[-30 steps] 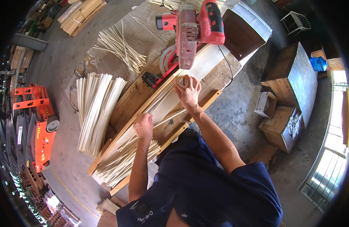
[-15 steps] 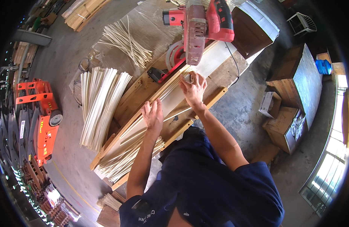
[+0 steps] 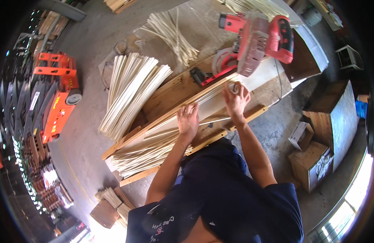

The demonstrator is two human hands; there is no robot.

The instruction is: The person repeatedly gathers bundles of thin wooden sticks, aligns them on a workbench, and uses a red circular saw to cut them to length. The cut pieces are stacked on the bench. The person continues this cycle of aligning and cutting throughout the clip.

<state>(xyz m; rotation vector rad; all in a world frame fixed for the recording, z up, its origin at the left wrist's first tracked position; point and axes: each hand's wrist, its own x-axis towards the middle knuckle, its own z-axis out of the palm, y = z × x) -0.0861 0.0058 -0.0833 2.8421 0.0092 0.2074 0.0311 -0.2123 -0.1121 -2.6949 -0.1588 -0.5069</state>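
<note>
Thin pale wooden sticks (image 3: 207,96) lie lengthwise against the long wooden fence of a bench. The curled fingers of my left hand (image 3: 188,122) close on these sticks at the fence, about midway along. Farther right, my right hand (image 3: 237,103) is bent around a small round whitish thing (image 3: 234,87), whose kind I cannot make out, just before the saw. The red miter saw (image 3: 254,46) stands over the fence with its head above the bench. More loose sticks (image 3: 142,160) lie in the near left part of the bench, beside my left forearm.
A thick bundle of sticks (image 3: 134,95) lies beyond the fence, with a smaller bundle (image 3: 173,38) farther back. A cable (image 3: 279,83) crosses the bench's right end. Cardboard boxes (image 3: 308,162) stand on the right, an orange scissor lift (image 3: 59,95) on the left.
My view has swung, so the bench, saw and hands appear farther right. Both hands stay near the same spots along the fence. The round thing by my right fingers shows more plainly.
</note>
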